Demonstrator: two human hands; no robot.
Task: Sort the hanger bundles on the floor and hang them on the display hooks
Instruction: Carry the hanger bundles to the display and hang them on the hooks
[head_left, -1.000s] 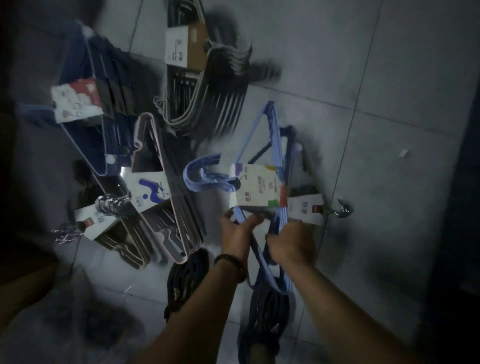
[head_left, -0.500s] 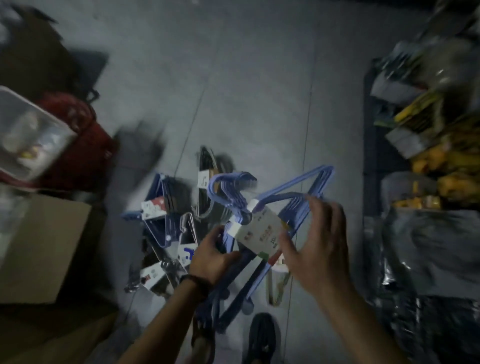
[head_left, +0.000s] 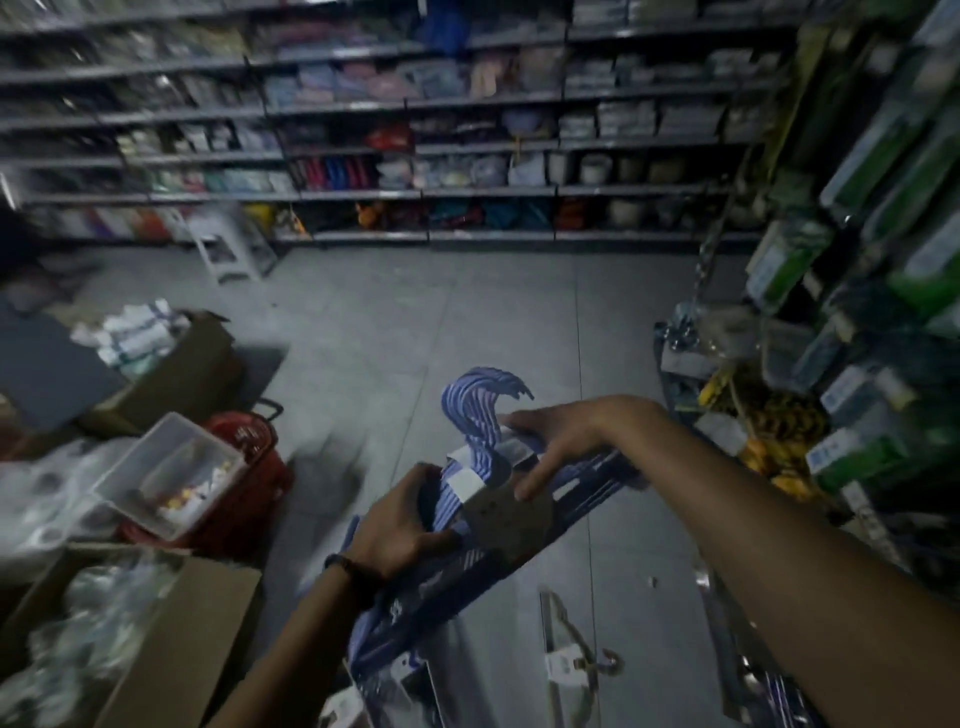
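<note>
Grey shelving (head_left: 415, 150) and tiled floor (head_left: 415, 322) back a blue hanger bundle (head_left: 475, 410), held above the aisle. The left hand (head_left: 400, 525) grips its lower side; the right hand (head_left: 561, 436) clasps the neck between thumb and fingers, at the label (head_left: 511, 514).

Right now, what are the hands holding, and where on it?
Both hold the bundle of blue plastic hangers: left hand grips its shoulder beside the cardboard label; right hand pinches across that label.
</note>
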